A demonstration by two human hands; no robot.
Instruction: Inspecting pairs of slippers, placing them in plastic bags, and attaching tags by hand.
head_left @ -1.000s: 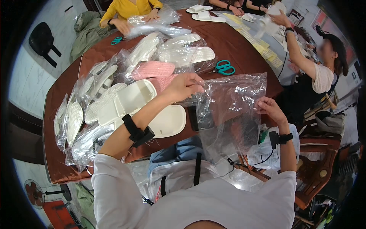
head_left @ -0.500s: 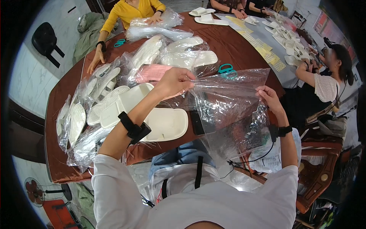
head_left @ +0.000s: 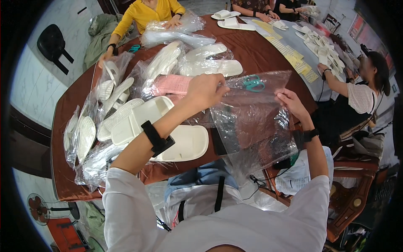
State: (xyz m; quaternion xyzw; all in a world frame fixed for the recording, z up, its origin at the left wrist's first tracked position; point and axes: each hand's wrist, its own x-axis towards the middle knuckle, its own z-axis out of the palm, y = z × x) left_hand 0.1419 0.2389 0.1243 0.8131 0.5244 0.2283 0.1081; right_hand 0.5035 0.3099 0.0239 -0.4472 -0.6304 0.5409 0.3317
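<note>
A clear plastic bag (head_left: 256, 130) hangs between my two hands over the table's near right edge. My left hand (head_left: 208, 90) pinches its upper left part, and my right hand (head_left: 292, 103) grips the upper right side. Through the film a pair of teal scissors (head_left: 253, 83) shows on the table. Left of the bag lie loose white slippers: one sole-up slipper (head_left: 188, 143) is partly behind my left forearm, with another white slipper (head_left: 140, 119) beside it. A pink slipper (head_left: 170, 85) lies just beyond my left wrist. A dark flat object (head_left: 218, 142) is partly covered by the bag.
Bagged white slippers (head_left: 86, 132) pile up on the brown table (head_left: 268, 59) at left. Across it, a person in yellow (head_left: 149, 17) touches a stack of clear bags (head_left: 174, 33). At right, a seated person (head_left: 357, 88) works by a grey table with white slippers (head_left: 321, 46). A wooden chair (head_left: 352, 197) stands at right.
My left hand has moved slightly right, and the bag's top hangs differently between my hands. Across the table, the person in yellow now lifts a bagged pair of slippers at the left.
</note>
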